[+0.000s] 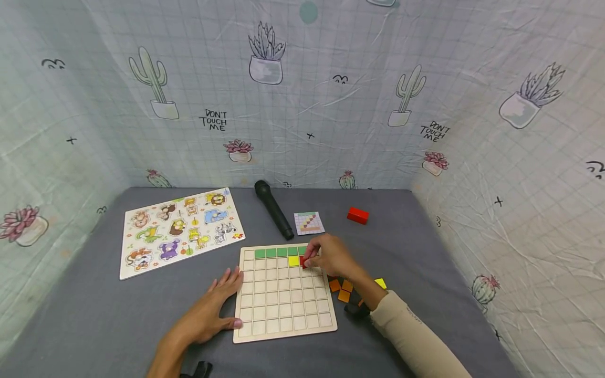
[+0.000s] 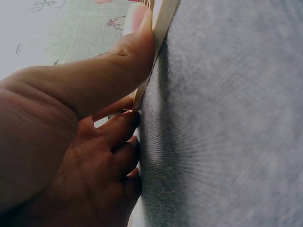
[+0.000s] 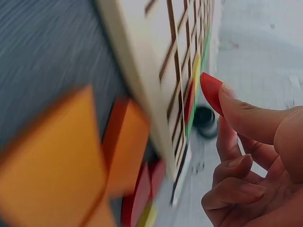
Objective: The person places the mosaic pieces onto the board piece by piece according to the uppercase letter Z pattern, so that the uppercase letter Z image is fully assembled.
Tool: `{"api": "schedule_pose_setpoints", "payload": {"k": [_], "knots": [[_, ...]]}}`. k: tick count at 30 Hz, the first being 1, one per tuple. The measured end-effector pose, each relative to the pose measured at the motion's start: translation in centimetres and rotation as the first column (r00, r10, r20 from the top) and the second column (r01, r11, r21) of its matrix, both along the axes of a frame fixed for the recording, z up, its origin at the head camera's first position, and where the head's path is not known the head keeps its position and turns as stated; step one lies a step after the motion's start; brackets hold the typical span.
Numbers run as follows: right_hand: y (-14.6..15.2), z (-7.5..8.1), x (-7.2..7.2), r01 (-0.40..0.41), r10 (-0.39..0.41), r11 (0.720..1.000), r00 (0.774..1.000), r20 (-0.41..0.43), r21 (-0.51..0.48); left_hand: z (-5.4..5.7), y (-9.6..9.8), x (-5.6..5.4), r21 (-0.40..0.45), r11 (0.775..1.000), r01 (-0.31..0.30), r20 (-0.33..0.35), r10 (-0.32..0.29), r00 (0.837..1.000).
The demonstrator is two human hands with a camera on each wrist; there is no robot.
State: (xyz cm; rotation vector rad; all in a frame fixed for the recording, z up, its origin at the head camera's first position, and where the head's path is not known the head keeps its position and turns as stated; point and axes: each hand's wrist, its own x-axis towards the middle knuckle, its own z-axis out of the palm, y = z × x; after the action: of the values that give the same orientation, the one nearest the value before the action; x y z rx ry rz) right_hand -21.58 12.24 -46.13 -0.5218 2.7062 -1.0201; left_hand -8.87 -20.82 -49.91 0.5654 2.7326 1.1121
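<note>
A wooden grid board [image 1: 272, 310] lies on the grey table, with a row of green tiles [image 1: 282, 252] along its far side and a yellow tile [image 1: 294, 261] below them. My right hand [image 1: 333, 257] is over the board's far right part, pinching a red tile [image 3: 211, 92] between thumb and finger. Another red tile [image 3: 189, 101] lies on the board beside the yellow one in the right wrist view. At the board's left edge rests my left hand [image 1: 208, 312], fingers extended. Its thumb [image 2: 118, 61] touches the board's edge in the left wrist view.
Several orange tiles [image 1: 344, 295] and a yellow piece [image 1: 380, 283] lie right of the board, partly under my right forearm. Behind the board are a black microphone [image 1: 274, 210], a small pattern card [image 1: 309, 223] and a red block [image 1: 357, 215]. An animal puzzle board [image 1: 124, 262] lies at the left.
</note>
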Motion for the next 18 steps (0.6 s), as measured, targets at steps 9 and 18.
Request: {"api": "schedule_pose_setpoints", "payload": {"k": [9,18], "knots": [[-3.1,-1.4,0.0,-0.063,0.070,0.994,0.995,-0.075,0.085,0.1,0.0,0.0,-0.013,1.000,0.003,0.025,-0.003,1.000],[-3.7,-1.1,0.4,-0.079,0.090,0.985,0.994,-0.068,0.156,0.1,-0.1,0.1,0.007,1.000,0.006,0.011,-0.007,1.000]]}}
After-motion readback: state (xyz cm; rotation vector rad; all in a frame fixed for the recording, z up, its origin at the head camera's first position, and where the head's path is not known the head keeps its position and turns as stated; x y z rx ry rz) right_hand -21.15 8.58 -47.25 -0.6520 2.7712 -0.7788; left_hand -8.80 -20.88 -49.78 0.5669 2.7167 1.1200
